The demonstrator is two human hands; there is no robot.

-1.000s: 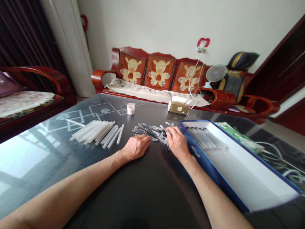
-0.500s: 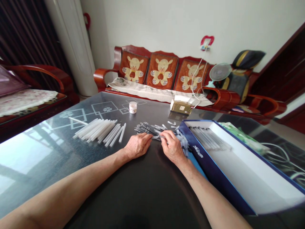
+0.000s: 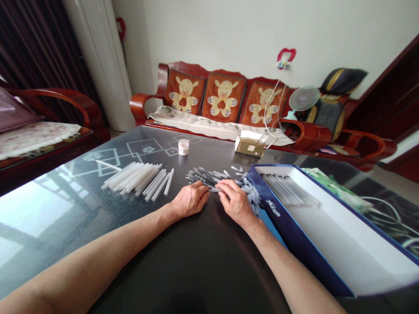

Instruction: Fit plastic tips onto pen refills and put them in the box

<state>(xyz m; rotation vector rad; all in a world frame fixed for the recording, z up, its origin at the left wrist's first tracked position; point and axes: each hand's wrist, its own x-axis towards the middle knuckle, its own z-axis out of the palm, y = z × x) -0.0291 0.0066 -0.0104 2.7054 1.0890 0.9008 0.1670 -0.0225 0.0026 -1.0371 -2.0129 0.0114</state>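
We are pinching a thin refill (image 3: 213,189) with the right hand (image 3: 235,204) (left hand (image 3: 189,201) curling beside it, grip unclear), risking scattering the loose pile (image 3: 203,176) across the bench (image 3: 196,270)

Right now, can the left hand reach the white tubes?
Probably yes: the left hand rests by the dark pile, the white tubes lie to its left, and only bare table shows between.

The left forearm (image 3: 108,248) and right forearm (image 3: 288,266), both bare, reach forward and draw in toward each other. The left hand (image 3: 189,201) lies palm down, wrist low, its fingers loosely bent and pointing right. The right hand (image 3: 236,204) sits just beside it, knuckles up, its fingertips (image 3: 220,186) pinched together near those of the left.
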